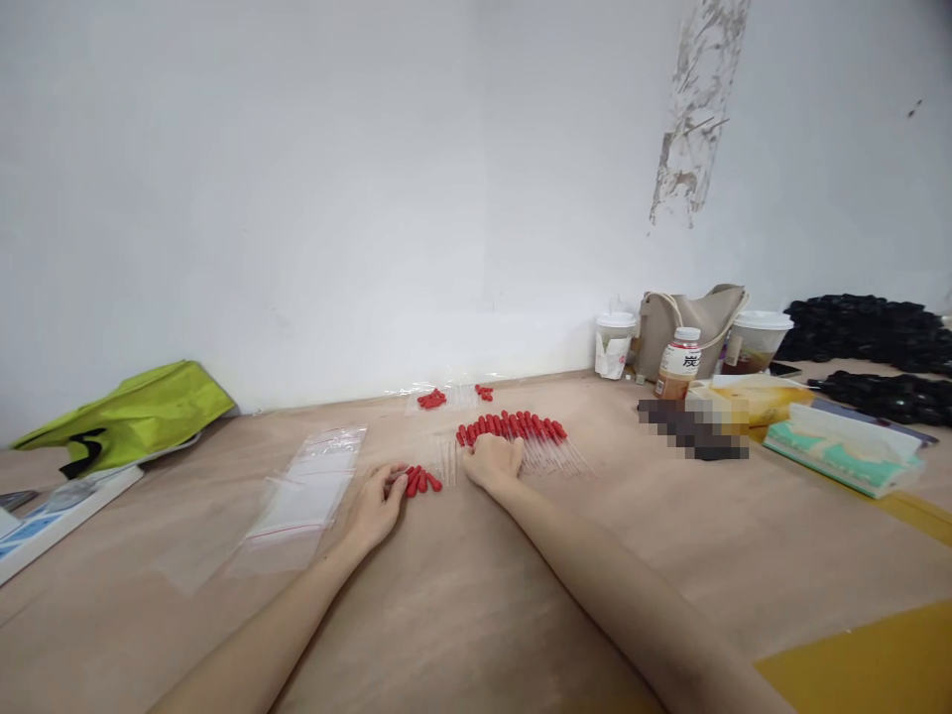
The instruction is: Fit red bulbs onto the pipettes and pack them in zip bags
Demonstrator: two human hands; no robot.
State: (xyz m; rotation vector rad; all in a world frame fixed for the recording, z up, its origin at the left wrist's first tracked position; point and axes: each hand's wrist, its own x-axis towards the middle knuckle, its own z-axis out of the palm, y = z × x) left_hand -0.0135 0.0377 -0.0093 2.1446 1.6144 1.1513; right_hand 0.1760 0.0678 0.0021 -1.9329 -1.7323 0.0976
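My left hand (379,506) rests on the table beside a small pile of red rubber bulbs (422,482). Its fingers are curved and apart, with the tips touching the nearest bulb. My right hand (494,460) is closed at the left part of a row of droppers (550,451), clear thin tubes capped with red bulbs. Its fingertips are turned away, and what they hold is hidden. Between my hands lie several bare clear tubes (447,462). Farther back, more red bulbs (431,399) and clear tubes (464,397) lie on clear plastic near the wall.
Clear zip bags (308,486) lie left of my left hand. A yellow-green bag (134,416) and a white power strip (66,521) are far left. At right stand cups (614,345), a bottle (679,365), a grey bag (691,317) and a tissue pack (844,451).
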